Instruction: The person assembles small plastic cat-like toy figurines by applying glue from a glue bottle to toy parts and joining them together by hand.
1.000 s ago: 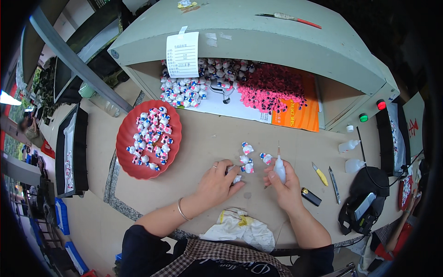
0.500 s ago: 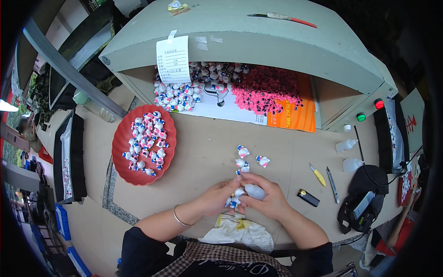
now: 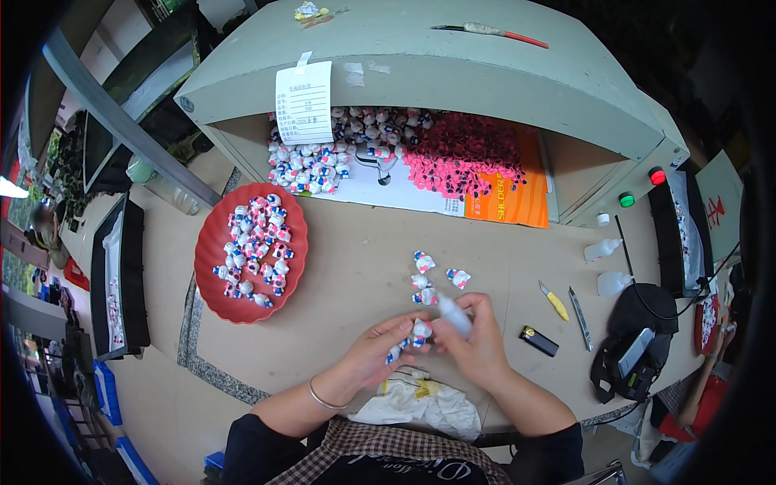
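Observation:
My left hand (image 3: 373,352) is closed around a few small white-and-blue figurines (image 3: 419,330), one of them pinched at the fingertips. In my right hand (image 3: 480,343) is a small translucent squeeze bottle (image 3: 455,316), tilted with its upper end toward the left. My right fingertips are close beside the pinched figurine; whether they touch it I cannot tell. Just beyond my hands, several loose figurines (image 3: 421,280) lie on the table. A crumpled white cloth (image 3: 440,411) with yellow stains lies beneath my wrists.
A red scalloped bowl (image 3: 212,284) of figurines stands at left. Behind, a grey shelf (image 3: 453,81) shelters piled figurines (image 3: 311,168) and small pink pieces (image 3: 453,171). At right lie a yellow-handled knife (image 3: 556,305), a metal tool (image 3: 580,315), a black lighter (image 3: 539,341), bottles (image 3: 613,283) and a black pouch (image 3: 643,323).
My right hand has lifted slightly away from the left and tilted the bottle more upright. The figurine in my left fingertips now shows more plainly.

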Action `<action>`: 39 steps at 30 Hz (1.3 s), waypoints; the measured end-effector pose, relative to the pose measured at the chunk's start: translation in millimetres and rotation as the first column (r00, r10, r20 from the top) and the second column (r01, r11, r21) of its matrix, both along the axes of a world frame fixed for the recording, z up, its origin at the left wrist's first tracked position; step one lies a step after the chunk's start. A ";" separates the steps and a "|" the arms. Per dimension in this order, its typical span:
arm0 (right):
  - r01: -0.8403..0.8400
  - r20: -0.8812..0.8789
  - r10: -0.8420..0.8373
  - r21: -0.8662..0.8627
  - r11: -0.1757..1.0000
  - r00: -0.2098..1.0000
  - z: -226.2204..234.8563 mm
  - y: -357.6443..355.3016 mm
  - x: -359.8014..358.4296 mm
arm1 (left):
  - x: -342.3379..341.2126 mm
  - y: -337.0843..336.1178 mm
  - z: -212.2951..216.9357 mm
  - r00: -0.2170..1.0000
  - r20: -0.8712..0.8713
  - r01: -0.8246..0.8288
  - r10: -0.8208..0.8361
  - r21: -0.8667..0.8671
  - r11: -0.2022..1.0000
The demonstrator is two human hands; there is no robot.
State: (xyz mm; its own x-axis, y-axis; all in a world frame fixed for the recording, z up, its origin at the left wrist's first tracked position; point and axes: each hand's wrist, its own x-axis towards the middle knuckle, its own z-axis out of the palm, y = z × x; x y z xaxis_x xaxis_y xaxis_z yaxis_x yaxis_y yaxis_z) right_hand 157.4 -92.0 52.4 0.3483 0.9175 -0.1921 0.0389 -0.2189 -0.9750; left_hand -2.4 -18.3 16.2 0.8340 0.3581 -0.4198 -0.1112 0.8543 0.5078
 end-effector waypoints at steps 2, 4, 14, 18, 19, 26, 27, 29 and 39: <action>0.081 -0.167 -0.075 0.028 0.996 0.983 3.3 0.3 8.7 | -0.9 1.7 0.6 0.998 0.020 -0.058 0.058 -0.028 0.998; 0.079 -0.012 -0.079 0.234 0.969 0.997 14.1 -3.6 23.5 | -4.6 5.3 0.7 0.994 -0.036 -0.100 0.105 0.106 0.989; 0.004 -0.288 0.053 0.192 0.981 0.956 -13.9 -19.7 18.0 | -3.8 7.8 -1.6 0.970 -0.103 -0.211 0.222 0.103 0.972; -0.018 -0.062 0.048 0.408 0.913 0.997 -21.1 -14.6 18.8 | -4.2 8.4 -3.4 0.974 -0.064 -0.208 0.215 0.104 0.973; -0.051 0.032 0.041 0.436 0.898 0.999 -23.0 -14.9 19.9 | -3.4 8.9 -1.9 0.973 -0.080 -0.211 0.218 0.094 0.973; -0.071 0.207 -0.038 0.496 0.865 0.978 -31.9 -15.6 14.7 | -3.8 9.2 -2.0 0.973 -0.064 -0.218 0.221 0.055 0.974; -0.069 0.208 -0.041 0.497 0.865 0.977 -31.8 -15.2 14.2 | -3.8 9.3 -2.0 0.973 -0.064 -0.216 0.220 0.053 0.975; -0.067 0.209 -0.045 0.497 0.865 0.977 -32.5 -15.1 14.2 | -3.6 9.1 -1.7 0.974 -0.063 -0.215 0.218 0.051 0.975; -0.080 0.268 -0.057 0.473 0.878 0.962 -32.6 -15.3 14.0 | -2.8 6.7 0.0 0.968 -0.077 -0.238 0.240 0.042 0.970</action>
